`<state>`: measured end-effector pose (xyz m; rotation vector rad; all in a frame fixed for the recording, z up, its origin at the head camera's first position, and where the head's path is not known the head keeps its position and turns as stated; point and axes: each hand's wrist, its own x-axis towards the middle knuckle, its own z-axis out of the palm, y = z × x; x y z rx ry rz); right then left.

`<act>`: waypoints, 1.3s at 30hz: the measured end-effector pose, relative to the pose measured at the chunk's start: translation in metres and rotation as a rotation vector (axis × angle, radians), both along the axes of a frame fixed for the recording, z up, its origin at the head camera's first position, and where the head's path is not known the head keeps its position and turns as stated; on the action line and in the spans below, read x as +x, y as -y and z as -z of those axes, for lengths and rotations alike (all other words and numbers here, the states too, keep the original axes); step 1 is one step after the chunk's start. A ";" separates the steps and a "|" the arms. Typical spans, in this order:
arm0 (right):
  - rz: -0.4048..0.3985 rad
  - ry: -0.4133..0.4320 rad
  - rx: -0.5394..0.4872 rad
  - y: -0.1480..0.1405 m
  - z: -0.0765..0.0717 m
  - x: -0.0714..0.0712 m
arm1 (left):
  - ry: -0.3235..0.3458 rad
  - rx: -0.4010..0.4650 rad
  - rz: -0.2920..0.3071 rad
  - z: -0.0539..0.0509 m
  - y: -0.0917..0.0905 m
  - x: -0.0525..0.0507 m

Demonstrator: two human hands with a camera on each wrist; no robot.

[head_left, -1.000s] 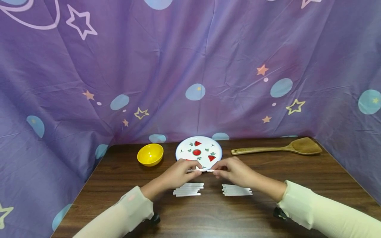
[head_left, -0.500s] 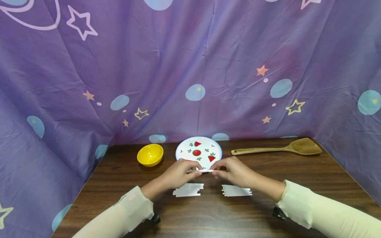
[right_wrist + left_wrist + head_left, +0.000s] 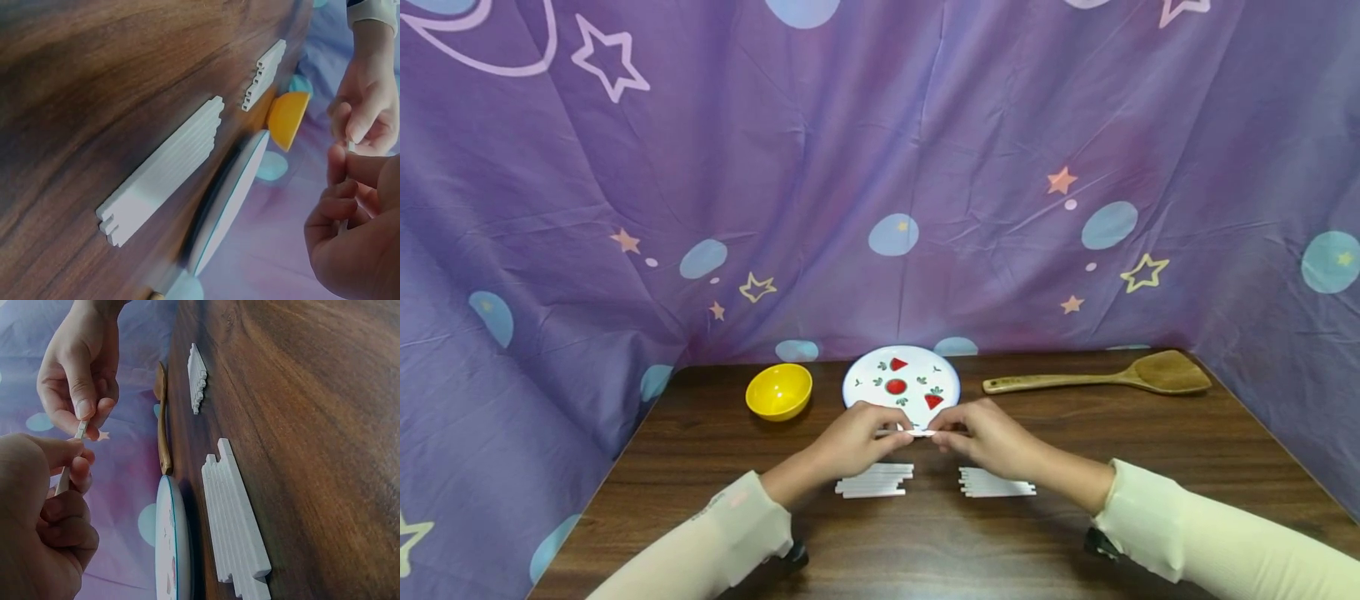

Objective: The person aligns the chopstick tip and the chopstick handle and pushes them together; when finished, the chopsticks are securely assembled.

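Just in front of the plate, my left hand and right hand face each other, fingertips close together. Each pinches a thin white stick between thumb and fingers; the two sticks seem to meet end to end in line. In the left wrist view, a short stretch of white stick shows between the hands. More of the left hand's stick shows below its fingers. Fingers cover most of both sticks, so I cannot tell whether the ends are joined. Below the hands lie a left row and a right row of several white sticks.
Behind the hands stands a white plate with a blue rim and watermelon pictures. A yellow bowl is to its left, a wooden spatula to its right. A purple patterned cloth hangs behind the brown wooden table.
The right hand has shifted slightly left, and the fingertips are closer together. A seam seen between the two sticks a second ago is harder to make out. Both hands keep their pinch.
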<state>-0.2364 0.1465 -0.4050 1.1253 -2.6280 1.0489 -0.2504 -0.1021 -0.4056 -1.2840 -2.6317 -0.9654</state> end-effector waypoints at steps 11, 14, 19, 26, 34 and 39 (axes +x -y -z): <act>0.012 -0.023 -0.023 0.005 0.001 0.003 | -0.075 -0.003 -0.032 0.003 -0.004 0.002; 0.016 -0.028 -0.030 0.006 0.001 0.004 | -0.086 0.004 -0.035 0.003 -0.004 0.003; 0.023 -0.058 -0.031 0.009 -0.001 0.005 | -0.104 0.023 -0.034 0.002 -0.004 0.005; 0.032 -0.073 -0.041 0.011 -0.001 0.006 | -0.124 0.044 -0.021 0.001 -0.005 0.006; 0.041 -0.119 -0.050 0.012 -0.001 0.007 | -0.127 0.054 -0.016 0.001 -0.006 0.006; 0.049 -0.168 -0.052 0.012 0.001 0.007 | -0.135 0.069 -0.005 0.001 -0.007 0.006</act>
